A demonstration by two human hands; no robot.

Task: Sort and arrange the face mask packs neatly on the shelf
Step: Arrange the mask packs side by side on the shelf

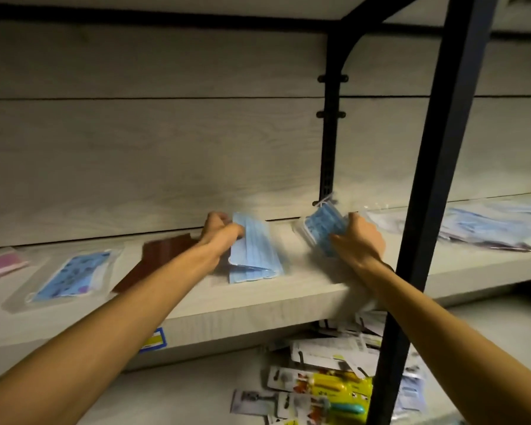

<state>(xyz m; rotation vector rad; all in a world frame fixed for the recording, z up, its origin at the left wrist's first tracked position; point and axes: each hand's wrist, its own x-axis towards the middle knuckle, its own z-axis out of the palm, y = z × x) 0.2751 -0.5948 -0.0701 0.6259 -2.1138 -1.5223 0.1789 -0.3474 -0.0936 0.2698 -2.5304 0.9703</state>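
1. Face mask packs lie in a loose row on the shelf (258,305): at the far left a pink pack (0,265), then a patterned blue pack (74,276), then a dark brown pack (153,262) partly under the left forearm.
2. The left hand (219,233) pinches the top edge of a plain blue pack (252,256) resting on the shelf; it looks light, soft and floppy, so holding an edge while sliding should do.
3. The right hand (359,237) grips a second blue pack (325,230), lifted and tilted; its clear wrapper is probably slippery.
4. More packs (485,228) lie heaped past the black post (436,179).
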